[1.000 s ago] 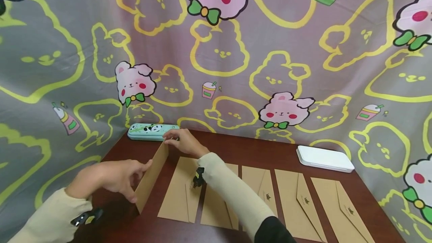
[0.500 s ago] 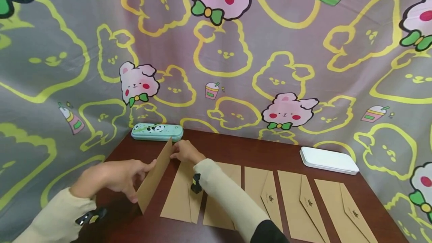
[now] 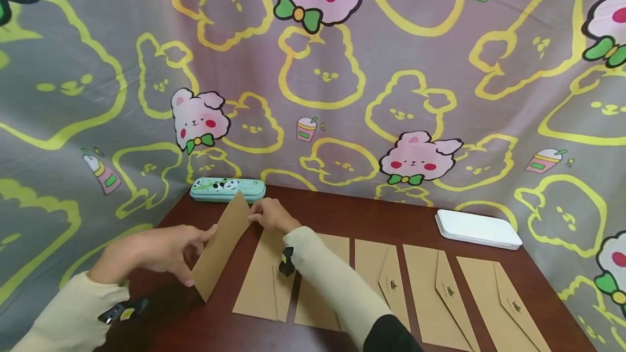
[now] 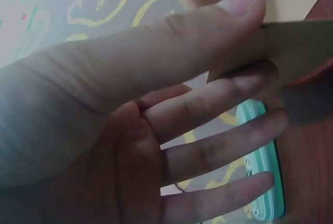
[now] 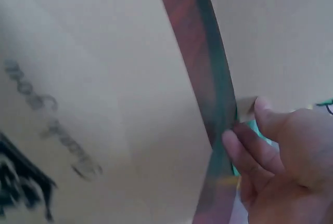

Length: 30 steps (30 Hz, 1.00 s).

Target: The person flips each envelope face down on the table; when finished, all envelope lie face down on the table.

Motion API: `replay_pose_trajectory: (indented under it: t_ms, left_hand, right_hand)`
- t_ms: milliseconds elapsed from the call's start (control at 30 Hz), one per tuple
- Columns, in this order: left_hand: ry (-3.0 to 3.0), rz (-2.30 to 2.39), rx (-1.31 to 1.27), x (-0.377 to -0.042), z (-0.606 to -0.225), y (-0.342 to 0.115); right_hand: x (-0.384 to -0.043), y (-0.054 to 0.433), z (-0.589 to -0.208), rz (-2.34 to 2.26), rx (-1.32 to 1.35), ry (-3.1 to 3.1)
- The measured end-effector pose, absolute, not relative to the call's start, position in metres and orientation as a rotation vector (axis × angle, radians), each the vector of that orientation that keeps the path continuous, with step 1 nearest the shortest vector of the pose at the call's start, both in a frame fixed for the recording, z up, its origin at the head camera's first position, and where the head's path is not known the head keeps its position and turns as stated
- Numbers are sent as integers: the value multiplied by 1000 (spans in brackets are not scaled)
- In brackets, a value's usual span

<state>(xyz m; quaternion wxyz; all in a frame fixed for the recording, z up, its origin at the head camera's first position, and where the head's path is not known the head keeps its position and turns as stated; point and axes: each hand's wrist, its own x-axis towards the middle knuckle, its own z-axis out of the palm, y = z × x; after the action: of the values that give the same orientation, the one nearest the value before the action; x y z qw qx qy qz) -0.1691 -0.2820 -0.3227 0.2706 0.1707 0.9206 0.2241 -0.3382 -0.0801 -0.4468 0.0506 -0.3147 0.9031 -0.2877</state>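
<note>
At the left of the table, a brown paper envelope (image 3: 224,243) stands tilted on its long edge. My left hand (image 3: 158,253) pinches its near upper edge; in the left wrist view the thumb (image 4: 208,34) lies on one side of the paper and the index finger on the other, the remaining fingers spread. My right hand (image 3: 274,216) holds the far right end, thumb and forefinger at the corner in the right wrist view. Just right of it lies another brown envelope (image 3: 259,281), the first in a row of several lying flat.
Three flat envelopes to the right, among them one at the end (image 3: 489,287), show a dark crown print on the flap. A green panda pencil case (image 3: 227,189) sits at the back left, a white case (image 3: 478,228) at the back right. A patterned curtain (image 3: 332,69) surrounds the table.
My right hand has come down from the envelope's top far corner to its lower right end. The envelope, upright before, now leans over to the left and shows more of its face.
</note>
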Motion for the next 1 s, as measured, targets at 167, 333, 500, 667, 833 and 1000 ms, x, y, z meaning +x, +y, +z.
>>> replay_pose_trajectory:
  t_ms: [167, 333, 500, 667, 833, 1000]
  left_hand:
    - [2466, 724, 437, -169, -320, -296]
    - [2464, 749, 438, -171, -321, -305]
    - [2447, 761, 357, -170, -328, -313]
    - [2404, 866, 323, -168, -339, -320]
    - [2374, 901, 367, -169, -350, -323]
    - [2430, 854, 317, -170, -360, -322]
  right_hand:
    - [-342, -73, -436, -1112, -920, 2664]
    - [-343, -66, -424, -1356, -813, 2572]
    - [-346, -59, -419, -1528, -701, 2439]
    - [-351, -54, -416, -1592, -664, 2369]
    - [-352, -51, -415, -1574, -619, 2373]
    - [-351, -50, -415, -1580, -565, 2351]
